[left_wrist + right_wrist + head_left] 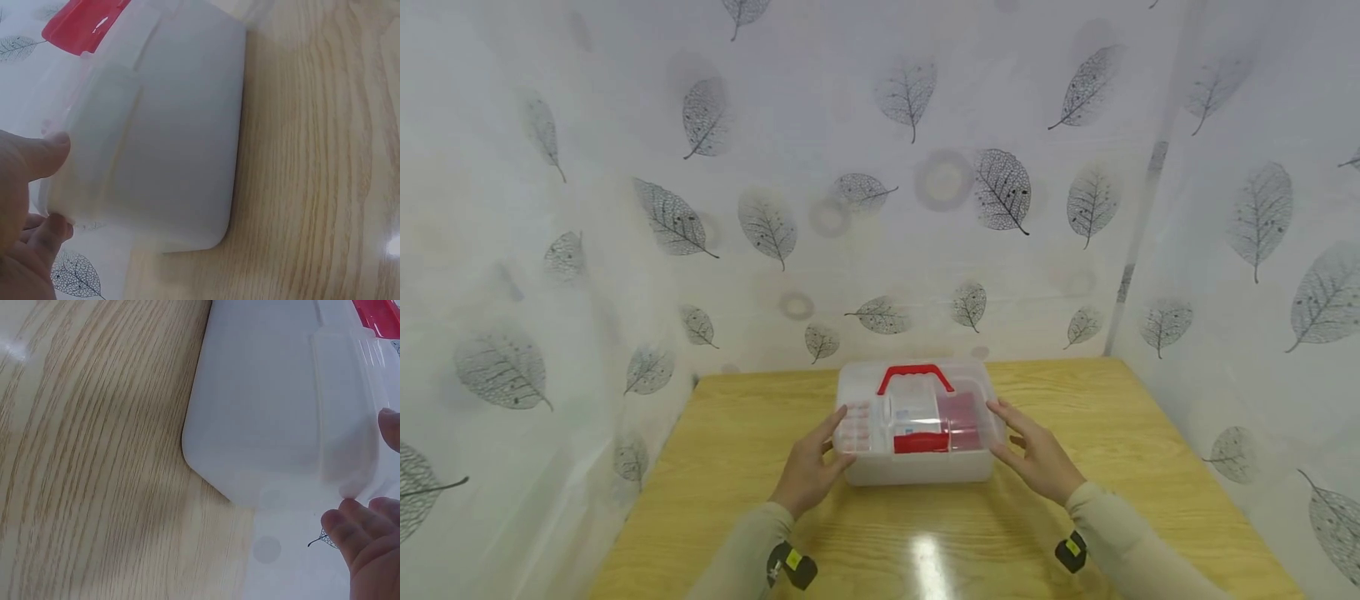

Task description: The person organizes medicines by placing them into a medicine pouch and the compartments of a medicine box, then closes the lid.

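A translucent plastic storage box [917, 468] with a clear lid sits on the table, its long side facing me. On the lid is a red carry handle [921, 369], and a red latch [921, 442] is at the front. Through the plastic show a dark pink item [958, 410] at right and several small pale pieces [855, 427] at left. My left hand [808, 467] grips the box's left end, thumb at the front corner and fingers at the lid rim. At the other end my right hand [1037, 458] holds the rim likewise, fingertips under it in the right wrist view.
The wooden table [760, 417] carries the box near its back edge. A pale curtain [865, 242] with leaf prints hangs behind and along both sides. Each wrist bears a small black camera [1071, 552], close above the tabletop.
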`<action>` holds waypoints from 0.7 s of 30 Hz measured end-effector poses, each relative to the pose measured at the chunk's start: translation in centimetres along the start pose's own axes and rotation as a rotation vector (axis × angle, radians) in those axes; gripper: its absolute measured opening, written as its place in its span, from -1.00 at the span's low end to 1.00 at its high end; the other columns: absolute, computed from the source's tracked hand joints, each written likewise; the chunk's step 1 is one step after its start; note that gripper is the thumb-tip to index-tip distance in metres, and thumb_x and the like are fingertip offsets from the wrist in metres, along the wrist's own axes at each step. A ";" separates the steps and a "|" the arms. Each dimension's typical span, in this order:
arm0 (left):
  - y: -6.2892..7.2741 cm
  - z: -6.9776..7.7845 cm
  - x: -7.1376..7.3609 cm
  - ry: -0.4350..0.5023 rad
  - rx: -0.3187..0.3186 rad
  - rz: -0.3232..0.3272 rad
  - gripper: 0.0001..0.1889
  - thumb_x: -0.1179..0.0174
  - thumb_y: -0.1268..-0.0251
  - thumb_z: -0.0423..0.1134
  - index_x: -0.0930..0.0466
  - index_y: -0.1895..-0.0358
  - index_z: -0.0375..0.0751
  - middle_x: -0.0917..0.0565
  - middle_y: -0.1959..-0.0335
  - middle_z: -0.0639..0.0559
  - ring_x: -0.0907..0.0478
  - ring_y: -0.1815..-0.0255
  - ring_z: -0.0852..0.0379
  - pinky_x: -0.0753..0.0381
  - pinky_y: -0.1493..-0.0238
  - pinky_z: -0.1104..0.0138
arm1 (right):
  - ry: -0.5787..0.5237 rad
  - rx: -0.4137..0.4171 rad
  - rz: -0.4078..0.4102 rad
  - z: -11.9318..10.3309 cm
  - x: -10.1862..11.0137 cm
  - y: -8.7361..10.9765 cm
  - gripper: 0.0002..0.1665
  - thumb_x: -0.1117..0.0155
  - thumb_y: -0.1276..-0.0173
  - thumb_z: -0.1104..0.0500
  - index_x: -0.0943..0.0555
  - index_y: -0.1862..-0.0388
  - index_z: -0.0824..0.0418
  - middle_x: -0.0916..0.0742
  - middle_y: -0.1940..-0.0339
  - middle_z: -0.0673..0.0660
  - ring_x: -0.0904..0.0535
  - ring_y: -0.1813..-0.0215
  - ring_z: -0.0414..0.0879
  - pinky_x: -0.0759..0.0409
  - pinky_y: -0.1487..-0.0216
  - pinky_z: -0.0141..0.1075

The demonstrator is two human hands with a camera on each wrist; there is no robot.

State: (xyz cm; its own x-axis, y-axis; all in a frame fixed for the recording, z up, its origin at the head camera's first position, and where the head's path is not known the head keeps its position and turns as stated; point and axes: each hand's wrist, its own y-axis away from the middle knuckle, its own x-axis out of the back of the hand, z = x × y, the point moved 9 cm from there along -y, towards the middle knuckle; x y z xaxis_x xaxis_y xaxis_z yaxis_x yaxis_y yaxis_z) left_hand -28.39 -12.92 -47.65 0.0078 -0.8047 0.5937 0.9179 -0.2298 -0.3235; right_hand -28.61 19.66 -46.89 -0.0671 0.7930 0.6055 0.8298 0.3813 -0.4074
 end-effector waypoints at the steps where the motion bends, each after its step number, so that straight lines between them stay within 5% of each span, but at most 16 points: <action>1: 0.0 0.0 0.0 0.001 0.000 0.001 -0.22 -0.34 -0.17 -0.36 -0.19 -0.46 -0.03 -0.24 -0.46 0.02 -0.26 -0.40 -0.02 -0.53 -0.10 0.23 | 0.005 -0.001 0.003 0.0 0.0 0.0 -0.27 -0.29 -0.34 0.23 -0.27 -0.45 0.16 -0.26 -0.45 0.39 -0.25 -0.38 0.35 -0.54 -0.02 0.13; 16: 0.2 0.2 0.0 -0.030 -0.024 0.018 -0.22 -0.37 -0.13 -0.36 -0.23 -0.44 -0.07 -0.27 -0.44 -0.04 -0.27 -0.39 0.00 -0.49 -0.12 0.30 | 0.198 0.071 0.036 -0.2 -0.3 0.5 -0.24 -0.33 -0.31 0.21 -0.27 -0.45 0.15 -0.30 -0.43 0.38 -0.30 -0.36 0.30 -0.56 -0.04 0.00; 21: 0.2 0.1 0.0 -0.094 -0.041 0.038 -0.21 -0.38 -0.13 -0.32 -0.23 -0.45 0.01 -0.30 -0.42 -0.05 -0.32 -0.36 -0.03 -0.52 -0.11 0.26 | 0.252 0.088 0.065 -0.3 -0.2 0.4 -0.22 -0.36 -0.27 0.22 -0.28 -0.44 0.16 -0.31 -0.44 0.34 -0.29 -0.38 0.26 -0.41 -0.20 0.10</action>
State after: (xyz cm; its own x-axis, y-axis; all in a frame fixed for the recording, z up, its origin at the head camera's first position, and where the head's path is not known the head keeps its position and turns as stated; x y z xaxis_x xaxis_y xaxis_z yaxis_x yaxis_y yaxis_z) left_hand -28.18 -12.90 -47.70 0.0814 -0.7591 0.6458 0.8991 -0.2237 -0.3763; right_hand -28.06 19.52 -46.96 0.1337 0.6781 0.7227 0.7761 0.3818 -0.5019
